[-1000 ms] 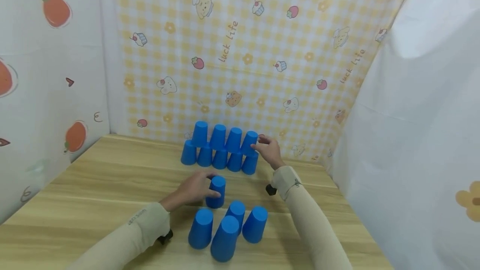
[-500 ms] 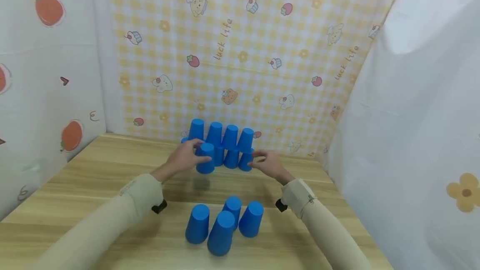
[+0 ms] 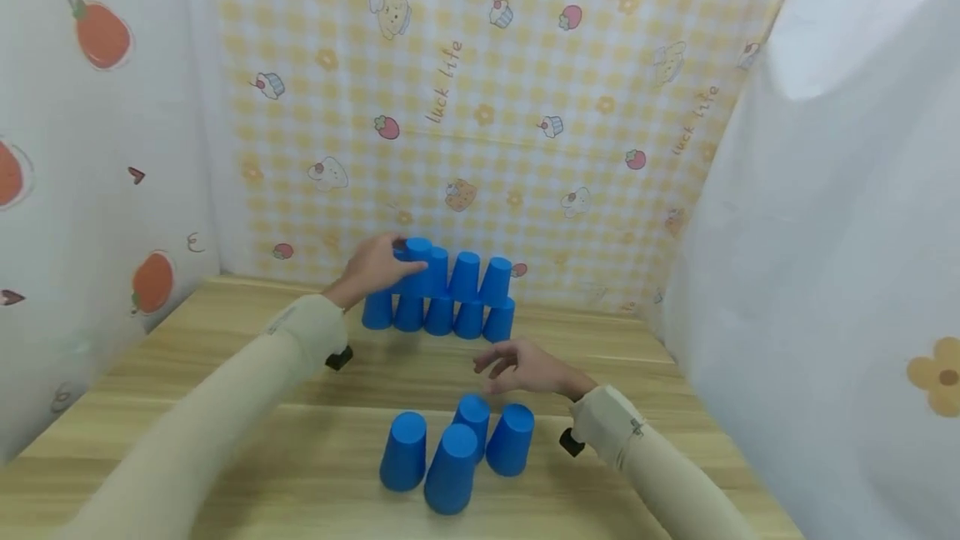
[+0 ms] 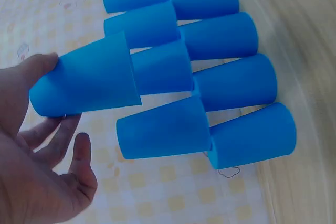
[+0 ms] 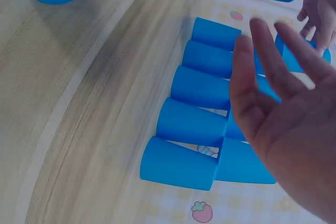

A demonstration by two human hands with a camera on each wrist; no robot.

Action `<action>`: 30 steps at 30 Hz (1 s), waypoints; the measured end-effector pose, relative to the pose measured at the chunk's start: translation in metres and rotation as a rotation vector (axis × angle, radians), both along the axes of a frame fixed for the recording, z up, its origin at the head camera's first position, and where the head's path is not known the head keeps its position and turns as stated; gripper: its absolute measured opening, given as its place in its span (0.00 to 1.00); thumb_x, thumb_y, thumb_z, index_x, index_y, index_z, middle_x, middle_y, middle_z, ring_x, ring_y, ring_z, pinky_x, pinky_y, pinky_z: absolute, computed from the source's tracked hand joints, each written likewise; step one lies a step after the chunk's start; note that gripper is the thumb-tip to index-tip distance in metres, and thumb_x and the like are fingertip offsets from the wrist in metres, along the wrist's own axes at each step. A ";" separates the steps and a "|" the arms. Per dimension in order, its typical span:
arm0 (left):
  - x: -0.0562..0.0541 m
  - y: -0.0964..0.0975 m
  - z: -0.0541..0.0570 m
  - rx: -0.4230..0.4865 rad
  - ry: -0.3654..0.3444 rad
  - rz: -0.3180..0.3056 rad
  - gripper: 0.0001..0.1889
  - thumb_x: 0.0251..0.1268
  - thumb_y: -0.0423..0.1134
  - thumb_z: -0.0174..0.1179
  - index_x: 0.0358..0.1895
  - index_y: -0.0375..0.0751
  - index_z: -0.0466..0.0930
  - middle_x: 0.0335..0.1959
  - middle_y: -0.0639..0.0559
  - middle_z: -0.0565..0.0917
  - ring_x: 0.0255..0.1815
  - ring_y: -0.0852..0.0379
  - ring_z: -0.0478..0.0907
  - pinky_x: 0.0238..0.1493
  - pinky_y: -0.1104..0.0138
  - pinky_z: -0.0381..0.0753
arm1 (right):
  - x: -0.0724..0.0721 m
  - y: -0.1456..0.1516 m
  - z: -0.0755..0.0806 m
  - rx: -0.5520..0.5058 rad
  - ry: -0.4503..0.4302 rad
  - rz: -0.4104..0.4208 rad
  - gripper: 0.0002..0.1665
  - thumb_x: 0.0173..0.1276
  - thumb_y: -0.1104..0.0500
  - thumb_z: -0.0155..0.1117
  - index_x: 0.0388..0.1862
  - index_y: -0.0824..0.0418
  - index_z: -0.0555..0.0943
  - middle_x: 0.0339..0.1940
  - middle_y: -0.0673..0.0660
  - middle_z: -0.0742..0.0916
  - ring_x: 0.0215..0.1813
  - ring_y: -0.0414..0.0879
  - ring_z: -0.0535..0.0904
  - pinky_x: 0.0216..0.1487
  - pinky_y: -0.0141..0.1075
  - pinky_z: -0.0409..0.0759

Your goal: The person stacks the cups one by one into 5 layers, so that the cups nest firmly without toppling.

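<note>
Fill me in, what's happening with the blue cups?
A person is stacking upside-down blue cups into a pyramid at the back of the wooden table: five cups in the bottom row, four in the second. The left hand holds one more cup up at the left end of the second row; whether it rests on anything is unclear. The right hand hovers open and empty, just above a loose cluster of four cups nearer the person.

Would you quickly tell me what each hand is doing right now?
Left hand: holding a blue cup at the stack.
Right hand: open, holding nothing.
</note>
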State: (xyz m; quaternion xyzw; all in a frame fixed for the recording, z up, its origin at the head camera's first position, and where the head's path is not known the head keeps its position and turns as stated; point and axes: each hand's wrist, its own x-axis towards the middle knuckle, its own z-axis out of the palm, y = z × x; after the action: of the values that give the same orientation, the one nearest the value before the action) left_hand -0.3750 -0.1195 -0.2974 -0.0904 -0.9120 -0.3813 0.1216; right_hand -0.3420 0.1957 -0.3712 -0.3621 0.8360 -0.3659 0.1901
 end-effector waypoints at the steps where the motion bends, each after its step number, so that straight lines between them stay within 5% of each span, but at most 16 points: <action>1: -0.003 0.002 0.002 0.012 -0.008 -0.014 0.38 0.65 0.54 0.64 0.70 0.34 0.66 0.65 0.36 0.74 0.64 0.38 0.73 0.61 0.45 0.74 | 0.001 0.002 0.000 0.008 -0.003 0.023 0.27 0.65 0.57 0.70 0.63 0.58 0.79 0.57 0.60 0.85 0.58 0.61 0.80 0.53 0.42 0.82; 7: -0.022 0.002 0.018 0.028 0.011 -0.005 0.36 0.68 0.53 0.62 0.72 0.36 0.64 0.66 0.37 0.73 0.64 0.37 0.72 0.61 0.43 0.73 | 0.006 0.005 -0.003 0.046 -0.001 0.130 0.30 0.64 0.52 0.71 0.65 0.54 0.77 0.59 0.49 0.84 0.63 0.58 0.77 0.54 0.38 0.80; 13: -0.041 0.004 0.029 -0.008 0.053 0.021 0.35 0.69 0.55 0.60 0.71 0.38 0.65 0.64 0.38 0.74 0.61 0.39 0.74 0.59 0.45 0.76 | 0.009 0.003 -0.009 0.050 -0.010 0.161 0.33 0.61 0.52 0.73 0.65 0.57 0.77 0.60 0.44 0.83 0.62 0.49 0.78 0.55 0.43 0.81; 21: -0.055 0.002 0.028 -0.043 0.047 0.053 0.36 0.70 0.56 0.59 0.73 0.37 0.63 0.65 0.37 0.74 0.62 0.39 0.74 0.57 0.44 0.76 | 0.014 0.002 -0.014 0.084 0.007 0.138 0.29 0.60 0.55 0.75 0.62 0.54 0.80 0.58 0.43 0.83 0.56 0.38 0.79 0.50 0.37 0.82; 30: -0.061 0.001 0.026 -0.029 0.037 0.046 0.38 0.71 0.57 0.57 0.74 0.36 0.60 0.67 0.34 0.72 0.63 0.36 0.72 0.59 0.42 0.74 | 0.014 0.004 -0.015 0.086 -0.004 0.121 0.25 0.61 0.59 0.74 0.58 0.50 0.82 0.54 0.42 0.85 0.54 0.36 0.80 0.49 0.34 0.81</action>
State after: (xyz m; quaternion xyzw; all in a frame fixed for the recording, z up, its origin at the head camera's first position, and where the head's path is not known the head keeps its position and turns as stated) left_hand -0.4360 -0.1186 -0.2717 -0.0779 -0.9168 -0.3636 0.1459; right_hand -0.3282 0.1998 -0.3866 -0.4028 0.8272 -0.3180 0.2289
